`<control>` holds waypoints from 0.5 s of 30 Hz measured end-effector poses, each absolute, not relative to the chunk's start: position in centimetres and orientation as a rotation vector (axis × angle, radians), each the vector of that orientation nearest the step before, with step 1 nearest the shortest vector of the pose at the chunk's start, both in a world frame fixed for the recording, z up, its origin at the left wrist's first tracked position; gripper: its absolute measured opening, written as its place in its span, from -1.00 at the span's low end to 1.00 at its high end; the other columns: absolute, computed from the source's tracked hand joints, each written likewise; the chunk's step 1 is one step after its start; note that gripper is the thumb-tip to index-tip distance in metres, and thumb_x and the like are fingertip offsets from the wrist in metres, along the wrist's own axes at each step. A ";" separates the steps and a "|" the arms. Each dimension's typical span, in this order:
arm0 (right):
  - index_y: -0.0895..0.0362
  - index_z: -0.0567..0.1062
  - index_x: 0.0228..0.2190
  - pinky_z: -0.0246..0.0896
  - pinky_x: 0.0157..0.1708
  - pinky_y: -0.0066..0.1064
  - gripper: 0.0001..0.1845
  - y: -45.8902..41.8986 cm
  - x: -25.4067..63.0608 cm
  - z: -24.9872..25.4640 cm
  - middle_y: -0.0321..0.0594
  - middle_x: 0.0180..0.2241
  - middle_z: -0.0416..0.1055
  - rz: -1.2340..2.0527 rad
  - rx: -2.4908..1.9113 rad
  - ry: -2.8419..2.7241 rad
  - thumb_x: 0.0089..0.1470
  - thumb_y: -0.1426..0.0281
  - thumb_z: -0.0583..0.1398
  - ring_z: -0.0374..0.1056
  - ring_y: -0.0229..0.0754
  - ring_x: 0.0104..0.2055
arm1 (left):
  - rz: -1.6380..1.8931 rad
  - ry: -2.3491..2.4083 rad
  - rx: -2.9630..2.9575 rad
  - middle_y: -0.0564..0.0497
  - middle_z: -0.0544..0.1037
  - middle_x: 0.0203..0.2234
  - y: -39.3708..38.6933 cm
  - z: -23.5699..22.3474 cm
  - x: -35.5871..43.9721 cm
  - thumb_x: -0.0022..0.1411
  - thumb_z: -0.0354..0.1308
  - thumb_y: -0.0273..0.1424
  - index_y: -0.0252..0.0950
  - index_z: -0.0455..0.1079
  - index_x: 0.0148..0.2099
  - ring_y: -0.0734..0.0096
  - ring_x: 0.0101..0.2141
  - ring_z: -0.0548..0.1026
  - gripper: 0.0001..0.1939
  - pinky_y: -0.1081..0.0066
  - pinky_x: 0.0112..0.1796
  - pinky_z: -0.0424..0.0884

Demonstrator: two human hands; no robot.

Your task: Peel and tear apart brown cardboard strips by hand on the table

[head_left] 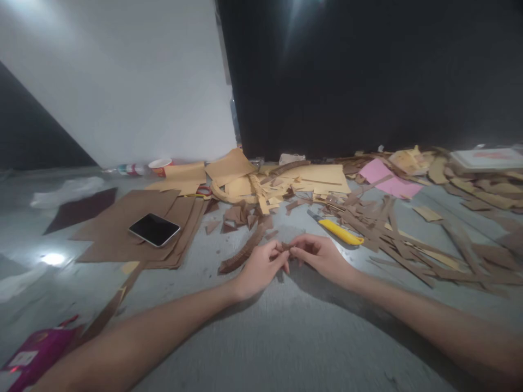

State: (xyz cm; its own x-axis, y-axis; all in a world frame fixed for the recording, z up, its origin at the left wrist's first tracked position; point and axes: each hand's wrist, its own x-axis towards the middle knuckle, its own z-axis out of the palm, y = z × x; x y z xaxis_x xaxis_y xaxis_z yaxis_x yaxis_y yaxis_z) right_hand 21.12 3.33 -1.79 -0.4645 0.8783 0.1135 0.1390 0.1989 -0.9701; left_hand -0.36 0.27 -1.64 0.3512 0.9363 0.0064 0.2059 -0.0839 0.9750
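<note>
Close together over the grey work surface, my left hand [263, 268] and my right hand [321, 256] pinch a small piece of brown cardboard [287, 247] between their fingertips. Much of that piece is hidden by the fingers. Just left of my left hand lies a curved, ridged strip of brown cardboard [241, 255]. A yellow utility knife [341, 232] rests beyond my right hand, its blade end pointing away to the left. Small brown cardboard scraps [237, 216] are scattered ahead of my hands.
To the left, a smartphone [155, 229] lies on stacked brown cardboard sheets [110, 231]. Cardboard strips [408, 245] spread across the right, near a pink paper sheet [390, 178]. A paper cup [160, 166], scissors [203, 191] and yellowish sheets [231, 166] lie farther back. A purple packet [38, 351] sits at lower left.
</note>
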 end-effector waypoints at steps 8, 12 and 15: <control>0.12 0.57 -0.37 0.34 -0.37 -0.37 -0.47 3.3 21.0 -1.5 -0.23 -0.46 0.55 1.357 -0.997 -1.796 0.26 -0.11 0.29 0.44 -0.21 -0.45 | 0.858 1.090 1.573 -0.01 0.62 -0.47 0.1 -1.3 -0.3 0.51 0.14 -0.05 -0.27 0.39 -0.24 0.36 -0.43 0.53 -0.60 0.38 -0.32 0.34; 0.11 0.59 -0.34 0.40 -0.35 -0.36 -0.47 3.2 21.1 -1.3 -0.21 -0.43 0.59 1.360 -0.994 -1.802 0.25 -0.12 0.29 0.49 -0.19 -0.44 | 0.875 1.077 1.550 -0.02 0.61 -0.49 0.0 -1.2 -0.3 0.50 0.15 -0.02 -0.26 0.41 -0.25 0.35 -0.44 0.53 -0.58 0.37 -0.31 0.35; 0.11 0.58 -0.34 0.43 -0.35 -0.36 -0.47 3.2 21.1 -1.3 -0.21 -0.43 0.60 1.376 -0.984 -1.790 0.24 -0.13 0.30 0.51 -0.19 -0.43 | 0.876 1.089 1.539 -0.01 0.60 -0.52 0.0 -1.2 -0.3 0.49 0.16 0.01 -0.26 0.40 -0.26 0.35 -0.46 0.52 -0.56 0.38 -0.35 0.33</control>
State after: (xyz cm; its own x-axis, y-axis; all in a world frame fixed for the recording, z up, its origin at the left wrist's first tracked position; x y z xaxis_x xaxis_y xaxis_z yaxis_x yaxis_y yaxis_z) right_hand 21.13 3.16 -1.30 -0.4948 0.8670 0.0590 0.1660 0.1610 -0.9729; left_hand -0.32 0.03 -1.16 0.3282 0.9446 0.0059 0.2080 -0.0784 0.9750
